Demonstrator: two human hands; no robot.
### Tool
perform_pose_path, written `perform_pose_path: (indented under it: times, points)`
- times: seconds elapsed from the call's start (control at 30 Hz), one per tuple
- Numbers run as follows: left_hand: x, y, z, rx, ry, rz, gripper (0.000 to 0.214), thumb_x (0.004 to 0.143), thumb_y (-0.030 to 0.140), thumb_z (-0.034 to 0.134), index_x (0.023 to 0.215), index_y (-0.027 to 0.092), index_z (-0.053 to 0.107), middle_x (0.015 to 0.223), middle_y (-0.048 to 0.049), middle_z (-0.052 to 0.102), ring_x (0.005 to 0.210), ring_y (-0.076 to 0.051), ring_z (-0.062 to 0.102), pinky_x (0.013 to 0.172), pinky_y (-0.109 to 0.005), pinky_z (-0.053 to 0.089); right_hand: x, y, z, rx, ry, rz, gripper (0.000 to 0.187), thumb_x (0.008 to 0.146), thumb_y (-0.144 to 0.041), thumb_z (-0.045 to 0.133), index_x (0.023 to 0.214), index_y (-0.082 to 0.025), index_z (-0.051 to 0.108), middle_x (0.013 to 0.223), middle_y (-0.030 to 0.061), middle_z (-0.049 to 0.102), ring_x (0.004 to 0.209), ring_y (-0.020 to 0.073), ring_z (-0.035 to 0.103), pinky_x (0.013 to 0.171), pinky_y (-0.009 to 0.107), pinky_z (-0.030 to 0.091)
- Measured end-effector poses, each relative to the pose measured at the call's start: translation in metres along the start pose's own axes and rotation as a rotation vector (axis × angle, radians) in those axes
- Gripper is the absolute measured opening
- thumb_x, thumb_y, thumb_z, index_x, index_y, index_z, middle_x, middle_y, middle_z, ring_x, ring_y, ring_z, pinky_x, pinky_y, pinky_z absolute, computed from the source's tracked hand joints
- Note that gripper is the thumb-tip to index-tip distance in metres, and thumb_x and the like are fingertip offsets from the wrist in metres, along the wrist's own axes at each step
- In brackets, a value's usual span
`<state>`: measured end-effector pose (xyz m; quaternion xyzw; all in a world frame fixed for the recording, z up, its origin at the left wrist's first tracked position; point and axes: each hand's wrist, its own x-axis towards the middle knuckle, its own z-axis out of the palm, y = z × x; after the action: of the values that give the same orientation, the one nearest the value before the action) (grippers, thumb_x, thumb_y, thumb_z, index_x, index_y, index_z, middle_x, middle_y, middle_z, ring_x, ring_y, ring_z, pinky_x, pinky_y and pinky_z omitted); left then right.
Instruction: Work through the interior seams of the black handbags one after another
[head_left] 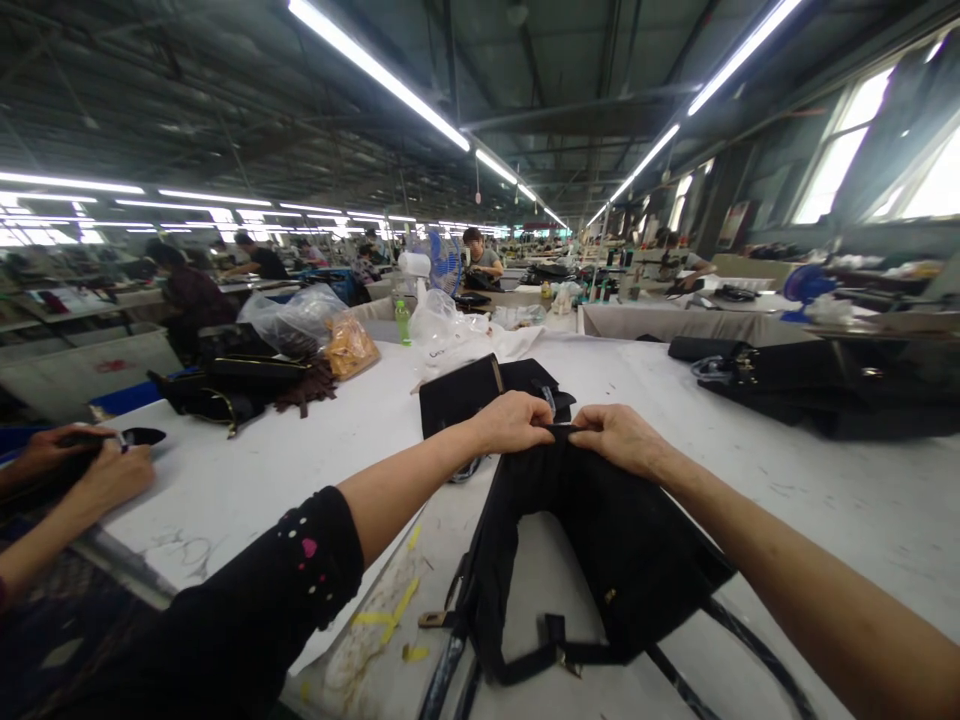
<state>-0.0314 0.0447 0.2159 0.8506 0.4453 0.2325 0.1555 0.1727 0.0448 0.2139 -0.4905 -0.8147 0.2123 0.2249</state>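
A black fabric bag (630, 535) lies on the white table in front of me, its opening spread toward my body. Dark tube-like handles trail from it at the lower edge. My left hand (517, 420) pinches the bag's far edge between thumb and fingers. Close beside it, my right hand (615, 436) pinches the same edge, with a small gap between the two hands. Just beyond my left hand lies another black bag (459, 393), partly hidden by that hand and forearm.
Several black bags (847, 385) are piled at the right. Black bags with zips (232, 380) and an orange-brown plastic bundle (349, 345) lie at the left. A clear plastic bag (442, 325) and a green bottle (403, 322) stand ahead. A co-worker's hands (112, 475) work at the left edge.
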Motion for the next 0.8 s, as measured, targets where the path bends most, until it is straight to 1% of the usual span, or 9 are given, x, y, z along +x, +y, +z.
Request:
perform_pose_path:
  times: [0.1,0.17,0.23,0.3,0.43,0.53,0.6,0.67,0.8]
  points:
    - [-0.003,0.002,-0.001,-0.004,-0.002,0.028,0.014,0.071,0.029,0.063,0.073,0.015,0.066,0.066,0.0025,0.061,0.064,-0.012,0.052,0.059,-0.021,0.035,-0.004,0.000,0.001,0.033,-0.003,-0.080,0.023,0.072,-0.035,0.063,0.090,-0.022,0.068,0.071,-0.0032,0.063,0.069,0.0151,0.055,0.066,0.026,0.039]
    - [-0.004,0.003,0.000,-0.006,0.009,0.030,0.014,0.071,0.029,0.063,0.073,0.015,0.065,0.065,0.0025,0.060,0.064,-0.012,0.051,0.059,-0.022,0.034,-0.005,-0.002,0.001,0.045,-0.013,-0.120,0.024,0.074,-0.033,0.062,0.094,-0.022,0.069,0.081,-0.0014,0.067,0.076,0.0165,0.058,0.071,0.027,0.040]
    - [-0.004,0.005,0.000,-0.007,0.015,0.026,0.013,0.070,0.028,0.064,0.071,0.015,0.065,0.063,0.0029,0.058,0.063,-0.012,0.051,0.058,-0.022,0.034,-0.005,-0.005,0.000,0.001,-0.013,-0.134,0.016,0.076,-0.031,0.059,0.084,-0.021,0.070,0.079,-0.0010,0.067,0.075,0.0164,0.058,0.070,0.027,0.040]
    - [-0.004,0.005,0.000,-0.018,0.007,0.025,0.012,0.069,0.027,0.065,0.069,0.015,0.064,0.060,0.0036,0.056,0.061,-0.011,0.050,0.057,-0.022,0.033,-0.002,-0.008,0.000,-0.066,-0.008,-0.144,0.014,0.077,-0.030,0.056,0.076,-0.021,0.067,0.072,-0.0017,0.065,0.071,0.0155,0.057,0.066,0.026,0.038]
    - [-0.003,0.003,-0.001,-0.054,-0.009,0.033,0.009,0.069,0.024,0.066,0.070,0.015,0.065,0.062,0.0037,0.056,0.063,-0.011,0.051,0.057,-0.021,0.033,0.005,-0.013,0.000,-0.129,-0.018,-0.142,0.011,0.074,-0.026,0.056,0.070,-0.020,0.064,0.068,-0.0025,0.061,0.067,0.0148,0.054,0.060,0.025,0.035]
    - [-0.005,0.002,-0.001,-0.047,-0.012,0.024,0.016,0.072,0.030,0.065,0.072,0.015,0.065,0.064,0.0028,0.059,0.065,-0.012,0.053,0.057,-0.021,0.034,0.008,-0.015,0.001,-0.145,-0.011,-0.136,0.009,0.071,-0.025,0.058,0.065,-0.020,0.061,0.065,-0.0025,0.059,0.066,0.0147,0.053,0.059,0.025,0.034]
    - [-0.006,0.003,-0.001,0.002,0.007,0.037,0.020,0.077,0.034,0.061,0.072,0.015,0.066,0.064,0.0019,0.060,0.064,-0.012,0.053,0.058,-0.022,0.033,0.008,-0.016,0.002,-0.148,-0.008,-0.138,0.008,0.071,-0.024,0.058,0.066,-0.020,0.062,0.066,-0.0023,0.059,0.067,0.0148,0.054,0.059,0.025,0.034]
    - [-0.006,0.005,0.000,0.102,0.030,0.073,0.022,0.081,0.033,0.057,0.072,0.016,0.067,0.062,0.0008,0.060,0.062,-0.012,0.053,0.057,-0.023,0.032,0.008,-0.016,0.002,-0.171,0.000,-0.140,0.009,0.072,-0.025,0.057,0.068,-0.021,0.064,0.067,-0.0020,0.061,0.068,0.0150,0.054,0.059,0.025,0.034]
    - [0.000,0.008,0.001,0.341,0.055,0.151,0.023,0.082,0.030,0.054,0.073,0.017,0.070,0.064,-0.0027,0.064,0.062,-0.015,0.054,0.057,-0.026,0.031,0.011,-0.016,0.003,-0.375,0.037,-0.136,0.015,0.077,-0.031,0.057,0.076,-0.024,0.070,0.074,-0.0004,0.068,0.072,0.0168,0.059,0.061,0.025,0.036]
